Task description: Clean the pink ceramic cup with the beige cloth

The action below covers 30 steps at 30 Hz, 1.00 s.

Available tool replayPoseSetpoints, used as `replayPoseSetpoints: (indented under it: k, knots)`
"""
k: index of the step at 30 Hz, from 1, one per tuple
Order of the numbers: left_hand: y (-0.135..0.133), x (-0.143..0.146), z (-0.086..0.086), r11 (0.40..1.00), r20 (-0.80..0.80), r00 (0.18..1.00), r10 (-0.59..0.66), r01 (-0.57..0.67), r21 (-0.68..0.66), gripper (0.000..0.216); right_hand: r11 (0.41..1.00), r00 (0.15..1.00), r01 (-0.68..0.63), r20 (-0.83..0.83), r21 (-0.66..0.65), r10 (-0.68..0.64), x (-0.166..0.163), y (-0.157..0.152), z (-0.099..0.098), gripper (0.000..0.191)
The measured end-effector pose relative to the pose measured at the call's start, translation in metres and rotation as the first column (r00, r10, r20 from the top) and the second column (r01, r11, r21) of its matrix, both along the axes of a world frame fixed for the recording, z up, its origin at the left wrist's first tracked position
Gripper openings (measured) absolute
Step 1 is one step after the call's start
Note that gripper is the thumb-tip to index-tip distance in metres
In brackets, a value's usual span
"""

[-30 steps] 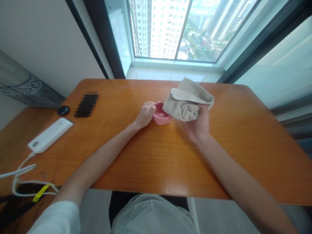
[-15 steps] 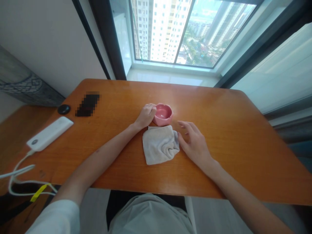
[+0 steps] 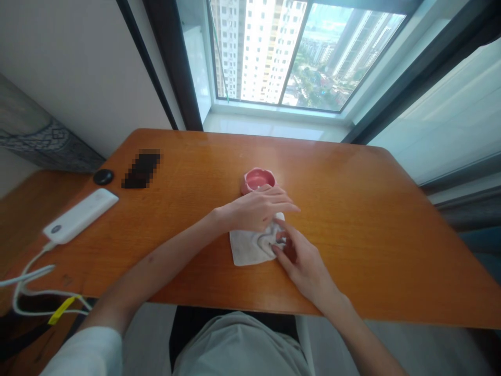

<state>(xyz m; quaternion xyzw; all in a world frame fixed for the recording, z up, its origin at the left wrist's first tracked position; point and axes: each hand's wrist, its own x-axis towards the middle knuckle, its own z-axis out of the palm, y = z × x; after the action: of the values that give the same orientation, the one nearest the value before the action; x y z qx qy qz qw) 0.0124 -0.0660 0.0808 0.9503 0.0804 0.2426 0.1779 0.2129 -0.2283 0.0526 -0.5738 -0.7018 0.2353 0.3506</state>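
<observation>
My left hand point(image 3: 263, 208) is stretched out flat over the upper part of a white cloth point(image 3: 246, 249), fingers pointing right and holding nothing. Whether it touches the cloth I cannot tell. Just behind this hand stands a pink bowl point(image 3: 258, 176) with a wavy rim, its near side partly hidden by the fingers. At the right edge of the cloth is my right hand point(image 3: 303, 258), with fingers curved and the thumb apart from them. Its fingertips lie over the crumpled part of the cloth, with no firm grip showing.
On the wooden table point(image 3: 376, 224), a white power strip point(image 3: 80, 216) with a cable lies at the left. Beyond it are a round black object point(image 3: 103, 177) and a pixelated dark object point(image 3: 141, 169). A window stands behind the table's far edge.
My left hand has let go of the bowl and moved right and nearer, over the cloth. My right hand has shifted left and nearer, onto the cloth's edge.
</observation>
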Motion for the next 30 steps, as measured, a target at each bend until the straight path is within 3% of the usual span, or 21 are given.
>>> replayPoseSetpoints:
  k: [4,6,9,13,16,18,20,25,30]
  knots:
    - [-0.005,0.010,0.000,0.998,-0.242,0.970,-0.017,0.030,0.050,0.027,0.999,0.998,-0.026,-0.053,-0.018,0.025,0.004,-0.011,0.000,0.046]
    - [-0.005,0.009,0.003,0.997,-0.274,0.962,0.006,0.014,0.072,0.012,1.000,0.998,-0.014,-0.064,-0.013,0.013,0.006,-0.018,0.001,0.044]
    - [-0.009,0.004,0.020,0.999,-0.255,0.967,-0.004,0.016,0.042,0.013,1.000,0.999,0.030,-0.024,-0.004,-0.030,0.005,-0.025,-0.001,0.042]
    - [-0.017,-0.006,0.049,0.984,-0.200,0.975,-0.092,0.058,-0.166,0.009,0.992,0.989,0.123,-0.080,0.005,-0.122,0.000,-0.027,-0.006,0.047]
    - [-0.023,-0.013,0.059,0.907,-0.155,0.970,-0.187,0.110,-0.407,0.008,0.997,0.993,0.076,-0.093,0.001,-0.076,-0.003,-0.027,-0.006,0.037]
    - [-0.027,-0.016,0.060,0.849,-0.116,0.972,-0.204,0.117,-0.515,0.010,1.000,0.997,0.003,-0.076,-0.012,-0.004,-0.004,-0.030,-0.005,0.015]
    - [-0.032,-0.017,0.059,0.832,-0.096,0.979,-0.180,0.099,-0.547,0.015,0.999,0.997,-0.020,-0.081,-0.027,0.017,-0.003,-0.035,-0.003,0.004]
    - [-0.037,-0.010,0.054,0.832,-0.075,0.986,-0.151,0.086,-0.548,0.024,1.000,0.999,0.015,-0.030,-0.013,-0.015,0.004,-0.052,-0.007,0.020]
    - [-0.027,0.006,0.040,0.822,-0.097,0.993,-0.072,0.004,-0.570,0.017,0.991,0.991,0.114,0.057,0.076,-0.118,0.008,-0.065,-0.016,0.009]
